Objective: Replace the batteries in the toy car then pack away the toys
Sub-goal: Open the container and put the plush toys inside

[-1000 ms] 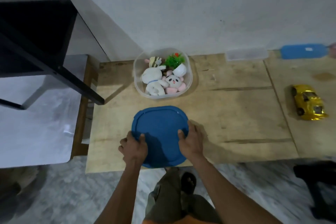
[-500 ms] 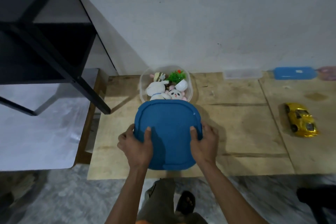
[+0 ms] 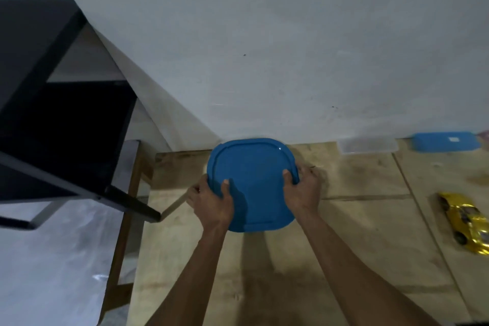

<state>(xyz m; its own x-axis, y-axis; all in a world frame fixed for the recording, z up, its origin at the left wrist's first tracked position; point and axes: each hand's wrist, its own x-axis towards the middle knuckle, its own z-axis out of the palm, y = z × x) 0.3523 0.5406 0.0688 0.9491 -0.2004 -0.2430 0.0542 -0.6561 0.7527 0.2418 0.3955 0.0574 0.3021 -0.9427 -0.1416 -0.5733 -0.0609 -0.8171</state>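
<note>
— Look, the rounded-square blue plastic lid (image 3: 254, 182) has moved. A second ago it lay flat near the front edge of the pale wooden table (image 3: 357, 233); now it is carried up toward the back edge, by the wall.

— And the clear tub of soft toys?

— I can't see it any more. It stood at the back edge, just where the lid is now, so the lid covers it from where I stand. Whether the lid rests on the rim or is only held above it, I can't tell.

— How is the lid held?

— By both sides. The left hand (image 3: 211, 200) grips the left edge, thumb on top and fingers curled under. The right hand (image 3: 301, 188) grips the right edge the same way. Neither has let go.

— So the packing is nearly done?

— For the soft toys, I'd judge so: next comes pressing the lid down all round until it seats. But the shiny gold toy car (image 3: 467, 221) sits out on the right side of the table, well apart from the lid. If it is meant to go in that tub, the lid is going on too early.

— Anything else on the table?

— A flat blue case (image 3: 447, 141) and a clear shallow tray (image 3: 367, 145) along the back edge, right of the lid.
</note>
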